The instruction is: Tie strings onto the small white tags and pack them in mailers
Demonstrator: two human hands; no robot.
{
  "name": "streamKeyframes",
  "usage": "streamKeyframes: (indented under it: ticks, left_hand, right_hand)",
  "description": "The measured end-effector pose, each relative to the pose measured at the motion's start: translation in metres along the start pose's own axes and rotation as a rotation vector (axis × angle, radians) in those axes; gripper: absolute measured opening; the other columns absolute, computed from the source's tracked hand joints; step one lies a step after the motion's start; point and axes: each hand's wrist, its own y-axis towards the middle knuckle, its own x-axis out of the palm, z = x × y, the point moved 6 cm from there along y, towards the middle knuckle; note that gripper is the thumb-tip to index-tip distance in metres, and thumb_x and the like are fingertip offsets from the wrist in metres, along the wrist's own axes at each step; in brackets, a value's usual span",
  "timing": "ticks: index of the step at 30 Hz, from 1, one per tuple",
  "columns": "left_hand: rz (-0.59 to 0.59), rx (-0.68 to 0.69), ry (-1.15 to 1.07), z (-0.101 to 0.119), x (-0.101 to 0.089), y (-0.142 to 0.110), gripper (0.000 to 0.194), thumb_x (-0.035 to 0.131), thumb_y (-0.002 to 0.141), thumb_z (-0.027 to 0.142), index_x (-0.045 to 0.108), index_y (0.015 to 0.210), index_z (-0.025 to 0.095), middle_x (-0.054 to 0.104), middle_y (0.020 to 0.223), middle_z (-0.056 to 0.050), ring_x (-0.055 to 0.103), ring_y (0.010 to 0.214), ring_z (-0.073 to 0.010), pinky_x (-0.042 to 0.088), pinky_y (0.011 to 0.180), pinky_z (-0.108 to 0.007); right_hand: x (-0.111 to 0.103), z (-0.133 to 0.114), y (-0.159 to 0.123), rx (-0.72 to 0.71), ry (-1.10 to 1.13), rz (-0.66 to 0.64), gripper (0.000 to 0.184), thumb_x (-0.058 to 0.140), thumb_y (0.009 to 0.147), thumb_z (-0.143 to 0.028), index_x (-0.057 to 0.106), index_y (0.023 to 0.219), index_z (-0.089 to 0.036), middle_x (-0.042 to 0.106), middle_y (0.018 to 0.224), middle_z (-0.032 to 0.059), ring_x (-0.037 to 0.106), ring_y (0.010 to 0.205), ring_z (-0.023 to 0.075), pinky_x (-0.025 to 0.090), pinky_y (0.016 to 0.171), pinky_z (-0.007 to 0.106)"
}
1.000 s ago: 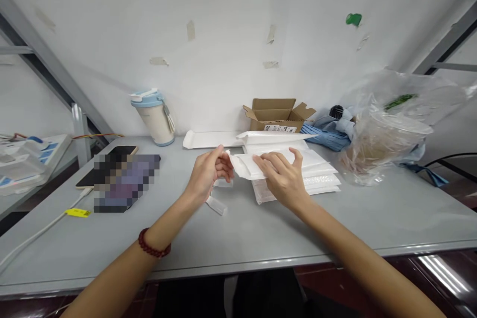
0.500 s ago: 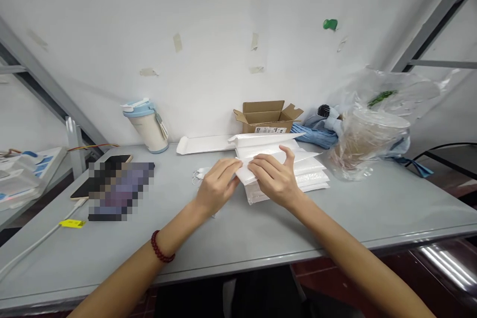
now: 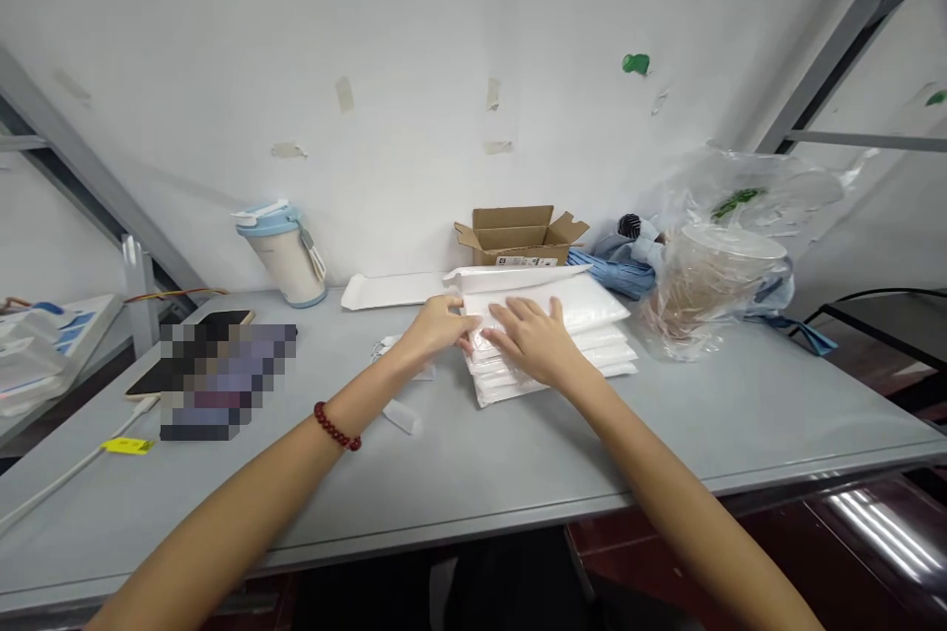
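A stack of white padded mailers sits on the grey table in front of me, with the top one's flap lifted at the far side. My right hand lies on the top mailer with its fingers spread. At the stack's left edge, my left hand has its fingers curled round the edge of the upper mailer; some fingertips are hidden. Small white tags lie on the table below my left hand. Behind it rests a separate flat white mailer.
An open cardboard box stands behind the stack. To the right are blue cloth and a clear plastic bag holding a round container. A tumbler and two phones, partly blurred out, with a cable, are on the left.
My right hand has flattened onto the top mailer. The upper mailers, fanned up before, now lie flatter on the stack. My left hand has shifted slightly, showing more of the small tags.
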Motion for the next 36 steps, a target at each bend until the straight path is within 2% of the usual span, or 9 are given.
streamKeyframes:
  ticks: [4, 6, 7, 9, 11, 16, 21, 28, 36]
  left_hand:
    - [0.156, 0.092, 0.338, -0.017, -0.037, 0.023, 0.018, 0.048, 0.082, 0.02, 0.062, 0.088, 0.01, 0.069, 0.078, -0.01, 0.066, 0.062, -0.0181, 0.051, 0.056, -0.028]
    - [0.306, 0.217, 0.767, -0.021, -0.064, 0.034, 0.024, 0.045, 0.078, 0.015, 0.064, 0.092, 0.011, 0.07, 0.081, -0.011, 0.067, 0.073, -0.0212, 0.053, 0.067, -0.032]
    - [0.337, 0.245, 0.847, -0.025, -0.077, 0.039, 0.026, 0.047, 0.075, 0.014, 0.065, 0.094, 0.011, 0.07, 0.087, -0.013, 0.066, 0.086, -0.0256, 0.051, 0.077, -0.037]
    - [0.337, 0.284, 0.924, -0.035, -0.097, 0.05, 0.032, 0.049, 0.071, 0.011, 0.066, 0.098, 0.011, 0.068, 0.102, -0.015, 0.059, 0.105, -0.0301, 0.045, 0.09, -0.041]
    - [0.299, 0.319, 0.977, -0.043, -0.109, 0.059, 0.034, 0.049, 0.068, 0.011, 0.067, 0.097, 0.012, 0.067, 0.106, -0.014, 0.057, 0.108, -0.0292, 0.043, 0.093, -0.039]
    - [0.273, 0.353, 1.044, -0.052, -0.123, 0.073, 0.026, 0.044, 0.075, 0.017, 0.069, 0.081, 0.016, 0.07, 0.095, -0.013, 0.061, 0.095, -0.028, 0.045, 0.083, -0.036]
    - [0.359, 0.327, 1.082, -0.044, -0.131, 0.077, 0.019, 0.047, 0.075, 0.019, 0.067, 0.074, 0.017, 0.069, 0.088, -0.015, 0.062, 0.087, -0.0315, 0.044, 0.07, -0.036]
    - [0.672, 0.384, 1.107, -0.018, -0.144, 0.037, 0.023, 0.04, 0.082, 0.018, 0.06, 0.09, 0.012, 0.063, 0.097, -0.018, 0.061, 0.09, -0.0312, 0.044, 0.077, -0.04]
    - [1.007, 0.457, 0.815, -0.015, -0.163, -0.03, 0.007, 0.046, 0.081, 0.017, 0.053, 0.083, 0.017, 0.062, 0.087, -0.013, 0.06, 0.091, -0.0297, 0.045, 0.085, -0.046]
  right_hand:
    - [0.013, 0.001, 0.0, 0.034, 0.028, -0.136, 0.051, 0.026, 0.095, -0.051, 0.048, 0.13, -0.02, 0.054, 0.129, 0.0162, 0.048, 0.117, 0.0294, 0.025, 0.099, 0.059]
    - [0.014, 0.002, 0.0, 0.044, 0.034, -0.14, 0.051, 0.026, 0.095, -0.051, 0.047, 0.131, -0.019, 0.053, 0.13, 0.0161, 0.047, 0.118, 0.0297, 0.025, 0.099, 0.059]
    - [0.014, 0.002, 0.0, 0.047, 0.035, -0.144, 0.052, 0.027, 0.095, -0.05, 0.047, 0.131, -0.019, 0.053, 0.13, 0.016, 0.047, 0.118, 0.0299, 0.026, 0.099, 0.06]
    - [0.014, 0.002, 0.0, 0.051, 0.039, -0.151, 0.051, 0.027, 0.095, -0.05, 0.047, 0.131, -0.019, 0.053, 0.13, 0.0159, 0.047, 0.119, 0.0301, 0.025, 0.099, 0.06]
    - [0.014, 0.003, 0.001, 0.057, 0.048, -0.155, 0.051, 0.027, 0.095, -0.05, 0.048, 0.13, -0.02, 0.053, 0.13, 0.0157, 0.047, 0.119, 0.0299, 0.026, 0.099, 0.06]
    - [0.013, 0.004, 0.002, 0.059, 0.078, -0.133, 0.049, 0.028, 0.095, -0.051, 0.051, 0.126, -0.021, 0.057, 0.124, 0.0143, 0.05, 0.115, 0.0289, 0.028, 0.097, 0.059]
    - [0.013, 0.004, 0.002, 0.057, 0.07, -0.122, 0.048, 0.028, 0.095, -0.05, 0.051, 0.125, -0.02, 0.057, 0.123, 0.014, 0.051, 0.113, 0.0282, 0.029, 0.096, 0.057]
    - [0.015, 0.006, 0.002, 0.041, 0.06, -0.091, 0.048, 0.026, 0.096, -0.05, 0.051, 0.124, -0.02, 0.058, 0.122, 0.0136, 0.05, 0.111, 0.0282, 0.029, 0.094, 0.053]
    - [0.013, 0.008, 0.001, 0.054, 0.078, 0.02, 0.049, 0.031, 0.094, -0.05, 0.05, 0.125, -0.017, 0.054, 0.126, 0.0173, 0.048, 0.115, 0.0297, 0.03, 0.096, 0.054]
